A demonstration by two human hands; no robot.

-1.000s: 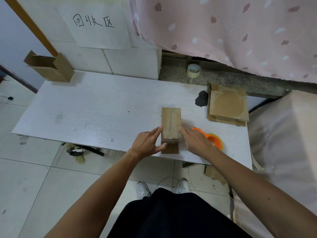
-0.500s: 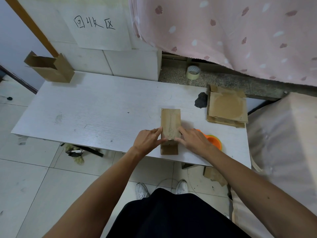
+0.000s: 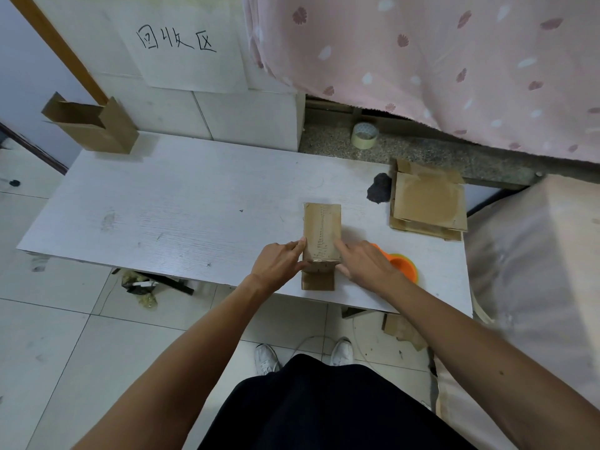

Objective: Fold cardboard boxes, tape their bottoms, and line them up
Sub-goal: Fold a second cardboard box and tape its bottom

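A small brown cardboard box lies on the white table near its front edge, one flap hanging toward me. My left hand holds the box's left side, thumb and fingers against the near corner. My right hand presses its fingers on the box's right top face. An orange tape dispenser sits just right of my right hand, partly hidden by it. A stack of flat cardboard blanks lies at the table's right. One folded box stands at the far left corner.
A roll of tape rests on the stone ledge behind the table. A dark lump lies beside the flat blanks. A pink curtain hangs at the back right. Scraps lie on the tiled floor under the table.
My right hand has slid left, from beside the box onto its top face. My left hand keeps its hold on the box's left side. The box has stayed in place.
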